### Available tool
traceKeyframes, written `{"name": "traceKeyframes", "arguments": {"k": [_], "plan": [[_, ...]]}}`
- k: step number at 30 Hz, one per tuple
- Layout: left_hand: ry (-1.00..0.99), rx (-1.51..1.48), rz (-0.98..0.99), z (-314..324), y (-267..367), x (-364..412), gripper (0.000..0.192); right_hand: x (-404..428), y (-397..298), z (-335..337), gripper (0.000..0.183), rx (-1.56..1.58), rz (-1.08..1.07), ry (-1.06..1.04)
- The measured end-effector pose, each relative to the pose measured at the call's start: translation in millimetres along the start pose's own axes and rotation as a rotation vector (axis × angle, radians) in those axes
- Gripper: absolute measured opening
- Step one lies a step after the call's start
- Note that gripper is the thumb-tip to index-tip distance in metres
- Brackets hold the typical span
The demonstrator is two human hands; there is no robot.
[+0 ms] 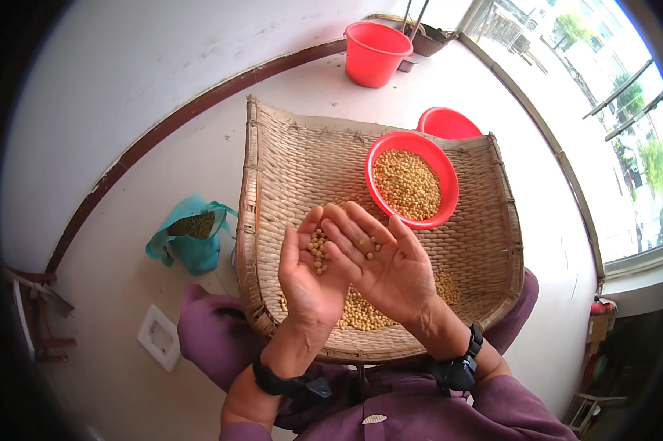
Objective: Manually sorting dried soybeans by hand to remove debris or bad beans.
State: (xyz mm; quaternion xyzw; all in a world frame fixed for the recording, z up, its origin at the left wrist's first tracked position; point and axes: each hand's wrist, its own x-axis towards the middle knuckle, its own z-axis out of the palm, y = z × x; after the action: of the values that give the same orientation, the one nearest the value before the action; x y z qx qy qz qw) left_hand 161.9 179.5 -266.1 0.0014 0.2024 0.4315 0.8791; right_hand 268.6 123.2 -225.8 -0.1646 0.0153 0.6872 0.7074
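Observation:
Both of my hands are held palm up with their fingers overlapping, above a woven winnowing basket [304,149] across my lap. My left hand [313,289] is cupped around a small heap of soybeans [317,251]. On the fingers of my right hand [400,278] lie a few soybeans [370,256]. More loose soybeans [361,315] are spread on the basket floor beneath my wrists, partly hidden by them. Beyond my right fingertips a red plastic bowl [451,184] stands in the basket, holding a mass of soybeans [407,182].
Behind the basket's far rim is another red container [450,122]. A red bucket [372,58] stands by the wall. Left of the basket sits a teal bag [196,253] of dark contents, near a white foam piece [159,337]. A window [601,110] runs along the right.

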Motion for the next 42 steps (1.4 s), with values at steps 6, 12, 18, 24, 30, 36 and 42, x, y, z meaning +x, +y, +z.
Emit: {"name": "traceKeyframes", "arguments": {"k": [6, 12, 18, 24, 30, 36, 42], "plan": [[0.018, 0.055, 0.081, 0.4, 7.6, 3.9, 0.042, -3.2, -5.0, -3.7, 0.053, -0.116, 0.047, -0.03], [0.055, 0.078, 0.115, -2.8, 12.0, 8.2, 0.04, -7.3, -9.1, -8.3, 0.048, -0.187, 0.041, 0.015], [0.074, 0.018, 0.134, 0.2, 16.0, 11.9, 0.035, -17.9, -15.8, -25.5, 0.046, -0.299, 0.071, 0.147], [0.018, -0.103, 0.129, -6.3, 20.2, 14.1, 0.033, -42.5, -40.6, -70.0, 0.043, -0.367, -0.001, 0.304], [0.055, -0.055, 0.115, 1.2, 16.4, 12.3, 0.035, -63.9, -101.6, -143.9, 0.045, -0.403, -0.287, 0.555], [0.039, -0.061, 0.082, -1.8, 15.8, 12.0, 0.034, -80.7, -108.4, -145.5, 0.046, -0.346, -0.318, 0.593], [0.013, -0.062, -0.01, 4.0, 7.6, 3.8, 0.035, -78.9, -90.8, -101.7, 0.05, -0.04, -0.193, 0.233]]}}
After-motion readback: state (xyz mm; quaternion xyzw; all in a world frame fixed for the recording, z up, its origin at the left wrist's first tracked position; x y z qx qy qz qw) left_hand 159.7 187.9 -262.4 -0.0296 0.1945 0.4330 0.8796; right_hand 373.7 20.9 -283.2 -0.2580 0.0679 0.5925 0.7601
